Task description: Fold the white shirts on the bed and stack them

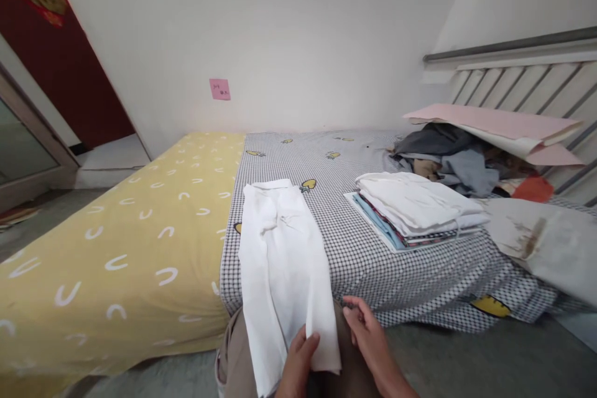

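White trousers point(289, 255) lie stretched from the checked bedding down over my knees, waistband on the bed and both legs towards me. My left hand point(298, 364) is at the lower end of the trousers, between the two legs, its thumb and fingers closed on the cloth. Just right of the trousers, my right hand point(366, 336) hovers above my knee with its fingers apart and nothing in it. Some creases show in the cloth below the waistband.
A stack of folded clothes point(420, 208) sits on the bed at right. Behind it are a heap of crumpled clothes point(443, 152) and pink sheets point(499, 121) by a barred headboard point(517, 84). Yellow bedding point(153, 224) covers the left side. A pink note point(219, 89) is on the wall.
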`<state>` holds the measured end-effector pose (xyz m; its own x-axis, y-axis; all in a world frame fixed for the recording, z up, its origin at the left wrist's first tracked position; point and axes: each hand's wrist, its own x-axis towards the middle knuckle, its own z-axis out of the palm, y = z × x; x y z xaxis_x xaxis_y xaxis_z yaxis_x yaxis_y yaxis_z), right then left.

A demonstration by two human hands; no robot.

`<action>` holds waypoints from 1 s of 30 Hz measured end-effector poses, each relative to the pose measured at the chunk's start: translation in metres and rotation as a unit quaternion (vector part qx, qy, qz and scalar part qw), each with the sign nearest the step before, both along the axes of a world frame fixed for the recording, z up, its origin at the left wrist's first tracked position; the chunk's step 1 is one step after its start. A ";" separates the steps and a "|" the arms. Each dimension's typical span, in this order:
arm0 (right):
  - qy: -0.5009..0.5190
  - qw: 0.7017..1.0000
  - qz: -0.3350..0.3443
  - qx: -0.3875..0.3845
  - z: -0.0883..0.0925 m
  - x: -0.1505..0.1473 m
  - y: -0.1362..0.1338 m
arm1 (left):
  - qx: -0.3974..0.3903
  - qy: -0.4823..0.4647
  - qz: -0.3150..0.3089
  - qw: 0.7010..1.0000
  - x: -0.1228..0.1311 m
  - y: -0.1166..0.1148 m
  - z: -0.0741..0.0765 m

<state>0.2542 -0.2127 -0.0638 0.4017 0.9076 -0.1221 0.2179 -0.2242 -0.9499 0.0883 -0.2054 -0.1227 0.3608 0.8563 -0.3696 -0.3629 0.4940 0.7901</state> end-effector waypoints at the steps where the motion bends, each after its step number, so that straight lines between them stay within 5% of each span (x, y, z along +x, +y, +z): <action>1: 0.015 1.000 0.003 -0.016 -0.002 0.002 0.005 | -0.011 -0.021 -0.005 1.000 0.001 0.000 0.005; 5: 0.018 0.998 0.061 -0.009 -0.007 0.000 0.019 | -0.016 -0.039 -0.009 0.999 0.001 -0.002 0.013; 10: 0.071 0.989 0.129 -0.009 -0.012 -0.013 0.030 | -0.021 -0.016 -0.010 1.000 0.006 -0.001 -0.002; 15: -0.005 0.999 0.009 0.050 -0.019 -0.012 0.040 | -0.006 0.049 -0.018 0.999 0.011 0.002 -0.026; 19: -0.083 0.983 -0.046 0.155 0.009 -0.003 0.064 | -0.006 0.067 -0.012 0.998 0.012 0.003 -0.035; 24: -0.202 0.938 0.085 0.267 0.072 -0.017 0.124 | -0.014 0.064 -0.023 0.998 0.012 0.003 -0.035; 27: -0.312 0.918 0.140 0.200 0.089 -0.035 0.165 | -0.024 0.059 -0.029 0.998 0.011 0.003 -0.033; 30: -0.364 0.914 0.152 0.090 0.082 -0.046 0.194 | -0.030 0.052 -0.032 0.998 0.008 0.001 -0.029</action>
<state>0.2079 -0.0187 0.0179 0.0428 0.9699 0.2396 0.8338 0.0974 -0.5434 0.0960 -0.2046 -0.1520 0.3718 0.8077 -0.4576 -0.2461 0.5611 0.7903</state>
